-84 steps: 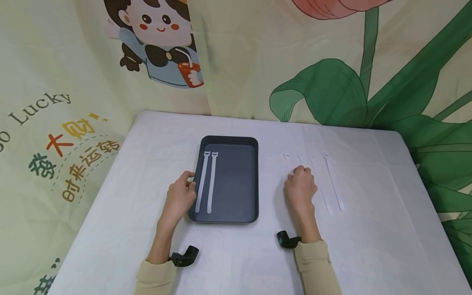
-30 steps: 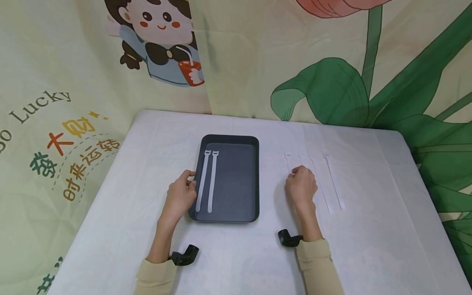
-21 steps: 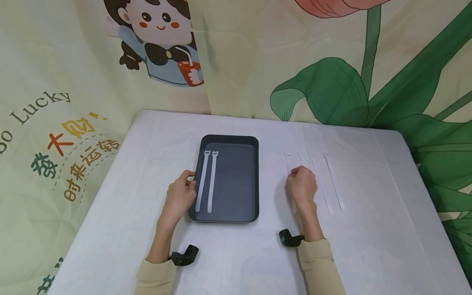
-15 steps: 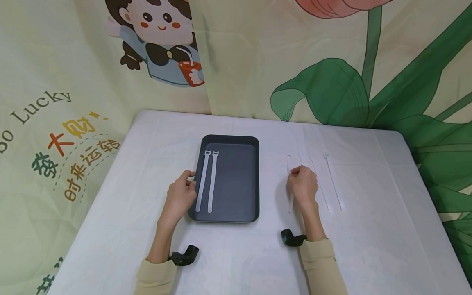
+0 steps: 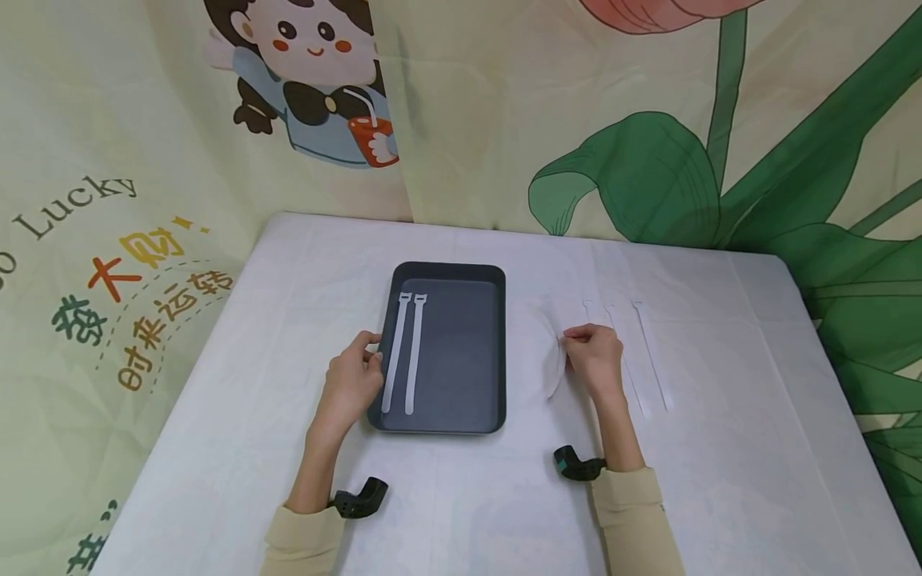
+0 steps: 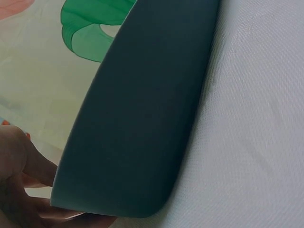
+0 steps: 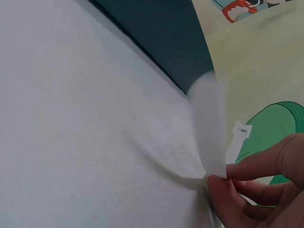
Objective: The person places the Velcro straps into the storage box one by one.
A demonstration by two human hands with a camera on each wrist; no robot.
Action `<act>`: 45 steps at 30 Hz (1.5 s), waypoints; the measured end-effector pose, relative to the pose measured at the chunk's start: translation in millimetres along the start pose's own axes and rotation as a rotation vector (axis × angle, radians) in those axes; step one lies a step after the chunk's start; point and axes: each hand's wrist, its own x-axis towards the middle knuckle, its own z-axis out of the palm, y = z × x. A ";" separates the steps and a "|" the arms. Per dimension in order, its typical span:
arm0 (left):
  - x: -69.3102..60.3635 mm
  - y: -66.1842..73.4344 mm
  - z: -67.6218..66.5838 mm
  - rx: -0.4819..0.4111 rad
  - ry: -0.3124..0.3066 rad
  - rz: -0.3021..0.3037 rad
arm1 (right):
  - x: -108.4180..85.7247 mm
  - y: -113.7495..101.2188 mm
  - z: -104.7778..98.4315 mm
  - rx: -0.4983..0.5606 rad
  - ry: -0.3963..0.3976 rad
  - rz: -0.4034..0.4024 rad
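A dark grey tray point(image 5: 461, 352) lies on the white table, with two white straps point(image 5: 395, 352) point(image 5: 414, 356) side by side along its left inside. The left hand point(image 5: 353, 382) grips the tray's left edge; in the left wrist view its fingers point(image 6: 35, 164) are at the wall point(image 6: 128, 118). Right of the tray, the right hand point(image 5: 596, 356) pinches a white strap point(image 5: 558, 364) near its middle. That strap is bowed, and in the right wrist view its rounded end point(image 7: 209, 118) and slotted head point(image 7: 243, 130) stick out from the fingertips. Several white straps point(image 5: 651, 356) lie beside the right hand.
The white cloth point(image 5: 461, 512) covers the table under everything. A printed curtain point(image 5: 468, 120) hangs behind the table's far edge. Black wrist cameras point(image 5: 360, 498) point(image 5: 579, 464) sit at both wrists.
The right hand has lifted the leftmost of the loose straps off the cloth and shifted slightly right, its wrist turning. The left hand and the tray have stayed in place.
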 end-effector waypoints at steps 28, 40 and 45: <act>-0.8 0.2 -1.8 -0.002 -0.011 0.003 | -6.8 -25.9 6.2 0.330 -0.272 0.112; -0.4 -1.3 -1.5 -0.001 -0.007 0.000 | -10.9 -37.8 18.9 0.366 -0.338 0.059; -0.5 -0.8 -1.8 -0.001 -0.013 -0.011 | -14.9 -43.4 25.1 0.391 -0.361 0.051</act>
